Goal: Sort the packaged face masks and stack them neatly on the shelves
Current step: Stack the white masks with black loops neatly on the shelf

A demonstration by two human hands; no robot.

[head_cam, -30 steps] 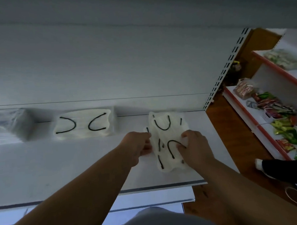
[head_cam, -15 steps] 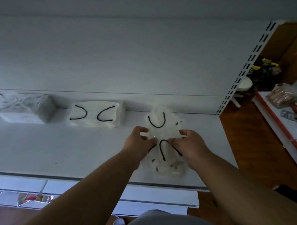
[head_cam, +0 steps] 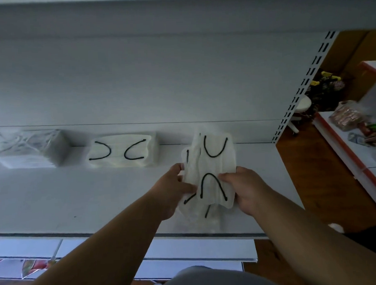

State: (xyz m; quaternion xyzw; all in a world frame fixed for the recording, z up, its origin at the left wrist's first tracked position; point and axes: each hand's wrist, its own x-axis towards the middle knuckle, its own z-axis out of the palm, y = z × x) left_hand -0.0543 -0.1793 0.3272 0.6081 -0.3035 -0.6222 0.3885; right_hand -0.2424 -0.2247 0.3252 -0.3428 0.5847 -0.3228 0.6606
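White shelf [head_cam: 56, 202], two mask stacks [head_cam: 121, 152] [head_cam: 30, 149] at back, loose masks [head_cam: 210, 173] right

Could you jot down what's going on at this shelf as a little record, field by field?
Place: white shop shelf, seen from the head camera
In hand: bundle of packaged masks with black ear loops, edges uneven
Left hand: grips the bundle's left side
Right hand: grips the bundle's right side
Already stacked: neat mask pile with black loops, against the back panel
Further left: wrapped stack, blurred, contents unclear
Off to the right: another shelf with snack packets
Stage: bundle not yet set down tidily
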